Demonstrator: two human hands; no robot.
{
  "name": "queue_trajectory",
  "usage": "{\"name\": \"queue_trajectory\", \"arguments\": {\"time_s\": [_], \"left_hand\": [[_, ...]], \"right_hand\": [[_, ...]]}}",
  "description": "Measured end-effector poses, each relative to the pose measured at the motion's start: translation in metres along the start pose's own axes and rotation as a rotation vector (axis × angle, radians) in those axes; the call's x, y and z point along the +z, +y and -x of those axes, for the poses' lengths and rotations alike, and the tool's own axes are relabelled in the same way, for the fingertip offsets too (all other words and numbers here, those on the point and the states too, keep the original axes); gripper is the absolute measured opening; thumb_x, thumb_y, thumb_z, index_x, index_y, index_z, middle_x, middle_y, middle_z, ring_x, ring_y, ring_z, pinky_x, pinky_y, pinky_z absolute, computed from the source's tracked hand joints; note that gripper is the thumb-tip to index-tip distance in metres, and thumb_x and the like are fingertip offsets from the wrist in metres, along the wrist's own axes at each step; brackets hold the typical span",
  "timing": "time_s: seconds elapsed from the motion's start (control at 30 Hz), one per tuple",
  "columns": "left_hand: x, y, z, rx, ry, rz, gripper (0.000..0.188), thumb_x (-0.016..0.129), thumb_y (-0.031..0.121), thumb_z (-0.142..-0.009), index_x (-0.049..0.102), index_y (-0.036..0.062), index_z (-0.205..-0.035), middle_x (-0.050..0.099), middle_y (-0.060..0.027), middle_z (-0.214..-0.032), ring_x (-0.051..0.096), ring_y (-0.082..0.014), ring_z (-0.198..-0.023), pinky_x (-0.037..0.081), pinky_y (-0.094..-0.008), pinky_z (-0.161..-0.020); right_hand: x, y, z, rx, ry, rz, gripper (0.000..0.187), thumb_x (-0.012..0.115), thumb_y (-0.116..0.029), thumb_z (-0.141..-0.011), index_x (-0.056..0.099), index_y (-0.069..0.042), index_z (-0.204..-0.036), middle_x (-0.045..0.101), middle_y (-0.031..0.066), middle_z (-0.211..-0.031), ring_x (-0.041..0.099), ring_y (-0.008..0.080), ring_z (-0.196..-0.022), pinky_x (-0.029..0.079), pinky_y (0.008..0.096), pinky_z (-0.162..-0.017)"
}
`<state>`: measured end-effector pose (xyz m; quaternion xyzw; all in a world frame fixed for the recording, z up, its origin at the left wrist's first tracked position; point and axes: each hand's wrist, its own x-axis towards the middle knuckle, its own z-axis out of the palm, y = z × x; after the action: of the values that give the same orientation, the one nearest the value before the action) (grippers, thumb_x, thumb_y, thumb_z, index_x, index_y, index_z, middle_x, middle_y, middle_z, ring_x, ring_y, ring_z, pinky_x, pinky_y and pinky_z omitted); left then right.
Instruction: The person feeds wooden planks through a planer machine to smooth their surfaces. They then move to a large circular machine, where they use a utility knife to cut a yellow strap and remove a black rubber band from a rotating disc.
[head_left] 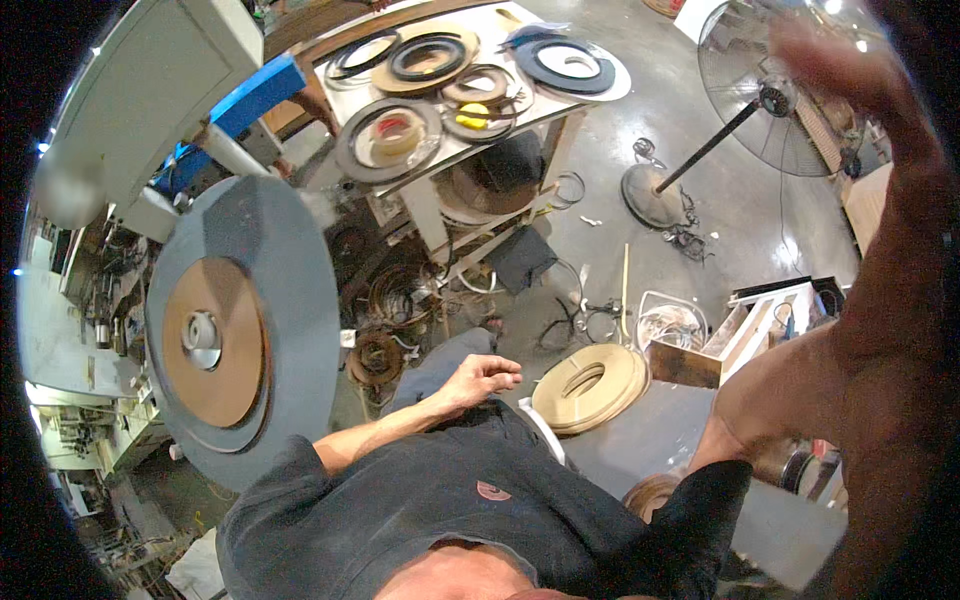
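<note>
My left hand hovers over my lap, palm down, with its fingers loosely bent and nothing visible in it. Just right of it lies a stack of flat tan rings on a grey surface. My right arm is raised close to the camera along the right side. Its hand is smeared by motion at the upper right, in front of the fan, so its fingers cannot be made out. To my left stands a large grey disc with a smaller brown disc and a pale hub at its centre.
Ahead is a white-topped table bearing several dark and tan rings and a yellow object. A pedestal fan stands on the concrete floor at the far right. Coiled material lies under the table. An open box sits right of the rings.
</note>
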<state>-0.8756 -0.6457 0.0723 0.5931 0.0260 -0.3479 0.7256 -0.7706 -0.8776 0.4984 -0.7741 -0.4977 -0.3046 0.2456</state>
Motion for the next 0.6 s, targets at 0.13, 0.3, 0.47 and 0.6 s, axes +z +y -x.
{"name": "queue_trajectory", "arguments": {"time_s": [0.13,0.3,0.47,0.6], "left_hand": [[0.012,0.049,-0.099,0.166,-0.126,-0.237,0.027,0.064,0.014,-0.095,0.067,-0.0005,-0.117,0.073,-0.0063,-0.102,0.066,-0.0127,-0.091,0.055,-0.0298,-0.081],[0.002,0.109,-0.183,0.088,-0.022,-0.126,0.034,0.066,0.013,-0.094,0.062,-0.0026,-0.124,0.071,-0.0118,-0.111,0.067,-0.0175,-0.101,0.055,-0.0331,-0.089],[0.038,0.156,-0.273,0.103,-0.213,-0.188,0.033,0.06,0.008,-0.096,0.058,-0.005,-0.127,0.071,-0.0122,-0.112,0.067,-0.0168,-0.1,0.053,-0.0317,-0.09],[0.036,0.178,-0.296,-0.006,-0.151,-0.181,0.033,0.061,0.01,-0.097,0.059,-0.0049,-0.126,0.07,-0.0112,-0.114,0.065,-0.016,-0.101,0.052,-0.03,-0.088]], "right_hand": [[-0.042,0.069,0.024,0.107,-0.073,0.196,0.081,0.076,-0.039,-0.076,0.046,0.013,-0.129,0.059,0.0223,-0.119,0.06,0.0345,-0.103,0.051,0.0489,-0.084],[-0.05,0.151,0.014,0.087,-0.12,0.259,0.077,0.076,-0.039,-0.077,0.048,0.013,-0.128,0.06,0.0218,-0.116,0.06,0.0324,-0.1,0.052,0.0461,-0.082],[-0.079,0.22,0.023,0.203,-0.198,0.341,0.074,0.076,-0.039,-0.078,0.051,0.012,-0.126,0.061,0.0213,-0.113,0.061,0.0303,-0.097,0.052,0.0434,-0.08],[-0.079,0.279,0.014,0.147,-0.139,0.286,0.072,0.076,-0.038,-0.078,0.053,0.011,-0.125,0.062,0.0209,-0.111,0.061,0.0286,-0.094,0.053,0.0412,-0.078]]}}
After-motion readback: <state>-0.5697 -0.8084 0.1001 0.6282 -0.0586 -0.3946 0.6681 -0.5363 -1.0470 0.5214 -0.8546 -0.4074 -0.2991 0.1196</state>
